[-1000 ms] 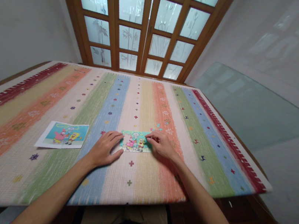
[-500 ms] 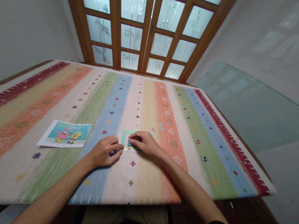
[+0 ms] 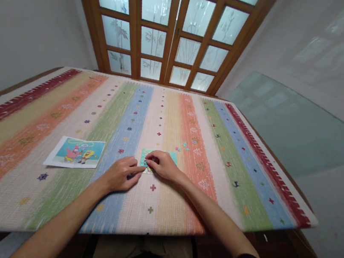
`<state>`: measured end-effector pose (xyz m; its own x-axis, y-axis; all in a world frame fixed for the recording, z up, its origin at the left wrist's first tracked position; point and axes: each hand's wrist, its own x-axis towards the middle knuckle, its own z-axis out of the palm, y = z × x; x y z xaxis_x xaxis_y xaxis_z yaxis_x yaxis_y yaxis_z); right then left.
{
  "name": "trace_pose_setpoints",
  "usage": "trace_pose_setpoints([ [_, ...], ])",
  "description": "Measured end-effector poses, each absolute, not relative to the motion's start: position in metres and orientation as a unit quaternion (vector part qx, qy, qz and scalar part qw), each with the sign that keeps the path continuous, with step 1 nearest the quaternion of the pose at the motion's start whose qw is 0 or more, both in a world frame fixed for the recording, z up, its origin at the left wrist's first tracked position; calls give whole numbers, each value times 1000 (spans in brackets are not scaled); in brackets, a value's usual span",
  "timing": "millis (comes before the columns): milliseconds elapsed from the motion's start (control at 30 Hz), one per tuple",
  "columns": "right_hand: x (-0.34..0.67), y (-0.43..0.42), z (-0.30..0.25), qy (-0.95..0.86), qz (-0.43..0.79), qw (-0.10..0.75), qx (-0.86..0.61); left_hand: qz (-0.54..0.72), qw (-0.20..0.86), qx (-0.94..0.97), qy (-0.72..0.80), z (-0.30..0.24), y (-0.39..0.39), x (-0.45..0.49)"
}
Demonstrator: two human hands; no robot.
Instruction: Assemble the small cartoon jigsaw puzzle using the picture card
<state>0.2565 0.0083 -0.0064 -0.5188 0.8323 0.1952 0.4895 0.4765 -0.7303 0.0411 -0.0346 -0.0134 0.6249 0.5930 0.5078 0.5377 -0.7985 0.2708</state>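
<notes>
Under R hand (image 3: 164, 165), puzzle (image 3: 173, 156), L hand (image 3: 121, 174) at L edge

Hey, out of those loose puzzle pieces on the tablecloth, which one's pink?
The leftmost loose piece, lying closest to the puzzle's far right corner. Its pink sets it apart; the other loose pieces beside it look turquoise.

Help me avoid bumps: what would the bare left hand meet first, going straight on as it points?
Probably the flat, rectangular turquoise cartoon jigsaw: the left hand has its fingertip at the lower-left side. The bare right hand comes next, depth unclear.
</notes>
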Motion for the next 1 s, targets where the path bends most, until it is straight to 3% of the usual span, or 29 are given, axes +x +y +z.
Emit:
trace_pose_setpoints([
  [1000, 363, -17, -14, -846, 112, 328, -404, 323, 67, 899, 287, -13, -35, 47],
])
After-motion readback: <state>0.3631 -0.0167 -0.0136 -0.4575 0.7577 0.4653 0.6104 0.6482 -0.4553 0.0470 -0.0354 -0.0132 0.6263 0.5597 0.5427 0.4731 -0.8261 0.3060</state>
